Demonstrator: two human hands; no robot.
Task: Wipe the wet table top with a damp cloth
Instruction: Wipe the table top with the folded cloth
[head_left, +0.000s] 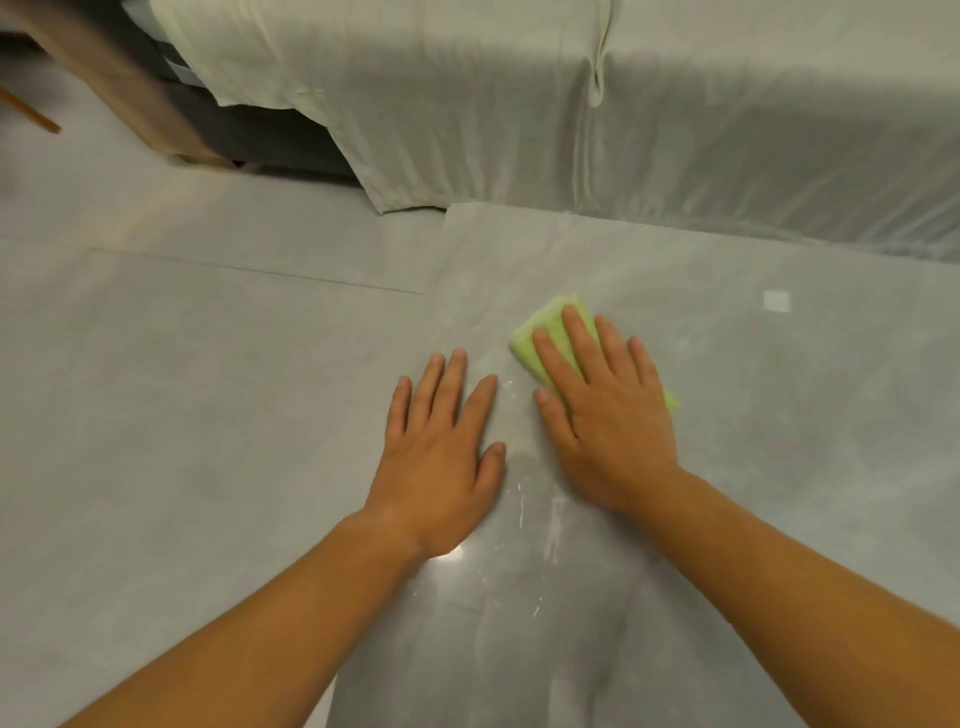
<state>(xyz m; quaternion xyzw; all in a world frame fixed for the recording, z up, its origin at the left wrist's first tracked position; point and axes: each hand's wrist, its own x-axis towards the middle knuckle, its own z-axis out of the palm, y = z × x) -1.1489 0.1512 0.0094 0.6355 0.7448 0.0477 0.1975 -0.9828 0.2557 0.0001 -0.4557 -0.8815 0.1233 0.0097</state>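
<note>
item: folded light green cloth (550, 327), soft and rectangular. lies flat on the table's far-left part, mostly covered by the right hand; one corner shows past the fingertips, a small bit shows at the hand's right side.

right hand (608, 415): palm down on the cloth, fingers straight and slightly spread, pressing it to the surface. nothing curled round it.

left hand (441, 457): palm down, fingers straight and a little apart, resting flat on the bare surface at the table's left edge, just beside the right hand. holds nothing.

glossy grey stone-look table top (753, 441): shiny, with whitish streaks and flecks (556, 525) between the two wrists and nearer the viewer. a small pale square patch (776, 300) sits to the right of the cloth; what it is cannot be told.

pale green-white fabric cover (571, 114): draped over a long piece of furniture along the table's far edge, hanging in folds.

grey tiled floor (156, 389): left of the table.

light wooden panel (119, 78): slanting, upper left, beside a dark grey base (249, 135).
</note>
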